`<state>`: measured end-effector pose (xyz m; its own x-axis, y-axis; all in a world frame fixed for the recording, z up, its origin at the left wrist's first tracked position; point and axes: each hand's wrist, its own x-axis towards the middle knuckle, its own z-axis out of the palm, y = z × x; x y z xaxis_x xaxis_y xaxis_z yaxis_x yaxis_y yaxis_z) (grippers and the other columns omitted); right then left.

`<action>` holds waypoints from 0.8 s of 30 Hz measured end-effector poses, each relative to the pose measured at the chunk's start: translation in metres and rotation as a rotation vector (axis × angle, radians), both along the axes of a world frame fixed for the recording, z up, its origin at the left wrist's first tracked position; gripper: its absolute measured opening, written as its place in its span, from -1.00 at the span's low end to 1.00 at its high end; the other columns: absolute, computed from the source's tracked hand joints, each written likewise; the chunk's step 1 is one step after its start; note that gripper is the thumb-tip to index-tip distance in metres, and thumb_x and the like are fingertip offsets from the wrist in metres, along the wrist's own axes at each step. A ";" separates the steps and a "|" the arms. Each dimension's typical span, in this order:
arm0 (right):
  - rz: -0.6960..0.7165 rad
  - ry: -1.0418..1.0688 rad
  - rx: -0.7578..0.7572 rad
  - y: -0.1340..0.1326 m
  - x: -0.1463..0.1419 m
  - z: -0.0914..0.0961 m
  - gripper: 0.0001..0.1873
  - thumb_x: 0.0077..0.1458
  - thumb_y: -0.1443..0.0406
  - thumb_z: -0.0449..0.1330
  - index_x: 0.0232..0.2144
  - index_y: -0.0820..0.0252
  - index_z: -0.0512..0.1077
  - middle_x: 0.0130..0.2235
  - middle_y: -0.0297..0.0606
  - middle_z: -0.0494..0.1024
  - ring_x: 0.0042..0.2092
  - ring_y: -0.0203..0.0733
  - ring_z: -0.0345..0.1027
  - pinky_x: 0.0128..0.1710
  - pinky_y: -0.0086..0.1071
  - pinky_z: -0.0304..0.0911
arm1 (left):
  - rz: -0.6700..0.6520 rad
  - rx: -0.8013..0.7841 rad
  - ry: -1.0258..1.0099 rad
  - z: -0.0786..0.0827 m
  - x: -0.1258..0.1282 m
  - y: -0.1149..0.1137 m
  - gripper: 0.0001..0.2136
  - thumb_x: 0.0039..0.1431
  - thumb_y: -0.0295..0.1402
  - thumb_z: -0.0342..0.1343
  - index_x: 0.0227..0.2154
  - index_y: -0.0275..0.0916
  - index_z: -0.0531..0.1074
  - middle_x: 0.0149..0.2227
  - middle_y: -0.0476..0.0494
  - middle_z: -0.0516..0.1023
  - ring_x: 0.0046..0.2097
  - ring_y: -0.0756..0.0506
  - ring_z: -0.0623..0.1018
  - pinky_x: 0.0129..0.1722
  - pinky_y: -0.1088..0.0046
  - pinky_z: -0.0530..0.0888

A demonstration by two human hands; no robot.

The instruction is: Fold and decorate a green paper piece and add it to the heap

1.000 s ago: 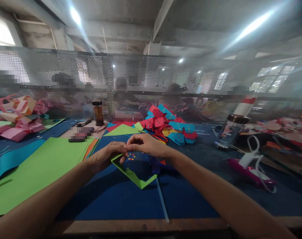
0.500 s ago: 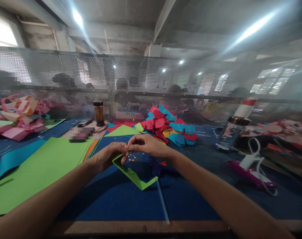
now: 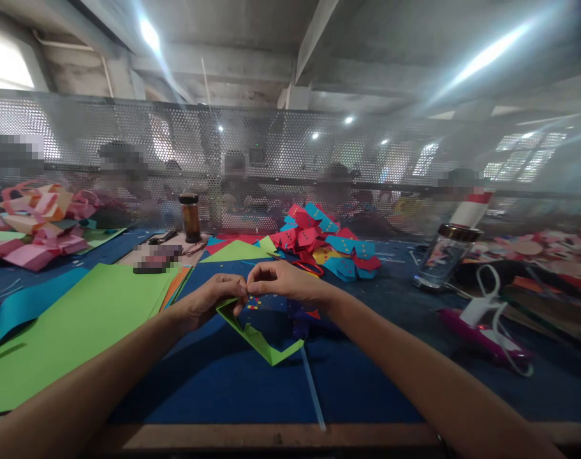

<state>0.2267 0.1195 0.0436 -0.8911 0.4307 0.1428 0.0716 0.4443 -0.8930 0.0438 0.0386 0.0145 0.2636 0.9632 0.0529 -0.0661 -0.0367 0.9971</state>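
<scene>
My left hand is closed on one end of a folded green paper strip, which hangs in angled bends over the blue table mat. Thumb and forefinger of my right hand are pinched together, their tips meeting the left fingertips at the strip's upper end. Whatever lies in that pinch is too small or hidden to make out. Beneath the hands, tiny red and yellow paper bits are scattered on the mat. A clear glue stick lies by the strip's lower end.
Large green sheets lie at left, with pink paper pieces behind. Red and blue dotted paper shapes are heaped at the back. A dark bottle, a glass jar and a purple glue gun stand around. Beyond is a perforated screen.
My right hand has shifted very slightly at the fingertips, and the green bit seen between the fingers earlier is now covered. The strip hangs as before.
</scene>
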 end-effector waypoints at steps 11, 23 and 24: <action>-0.024 -0.122 -0.158 0.003 -0.001 -0.005 -0.62 -0.02 0.04 0.32 -0.32 0.24 0.48 -0.35 -0.30 0.50 -0.31 -0.29 0.36 -0.19 -0.37 0.28 | 0.006 0.027 0.057 0.004 0.002 -0.001 -0.82 -0.03 -0.29 0.15 -0.62 -0.27 0.39 -0.68 0.02 0.41 -0.60 0.04 0.32 -0.51 0.49 0.16; -0.153 -0.055 -0.296 -0.006 -0.007 -0.006 -0.79 -0.09 0.21 0.33 -0.46 0.24 0.45 -0.49 -0.37 0.43 -0.43 -0.35 0.28 -0.35 -0.43 0.25 | 0.033 0.043 0.039 0.002 0.003 0.000 -0.80 -0.01 -0.27 0.14 -0.61 -0.28 0.40 -0.64 -0.02 0.44 -0.56 0.03 0.37 -0.49 0.51 0.24; -0.160 -0.049 -0.296 -0.006 -0.008 -0.007 -0.81 -0.08 0.23 0.32 -0.47 0.23 0.44 -0.49 -0.36 0.43 -0.43 -0.34 0.29 -0.35 -0.42 0.26 | 0.032 0.044 0.040 0.003 0.003 0.000 -0.80 -0.01 -0.27 0.14 -0.62 -0.28 0.40 -0.64 -0.03 0.44 -0.56 0.02 0.37 -0.49 0.51 0.24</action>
<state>0.2189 0.1139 0.0369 -0.8115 0.5822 -0.0509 0.1660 0.1462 -0.9752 0.0465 0.0384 0.0174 0.2353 0.9681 0.0856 -0.0245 -0.0821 0.9963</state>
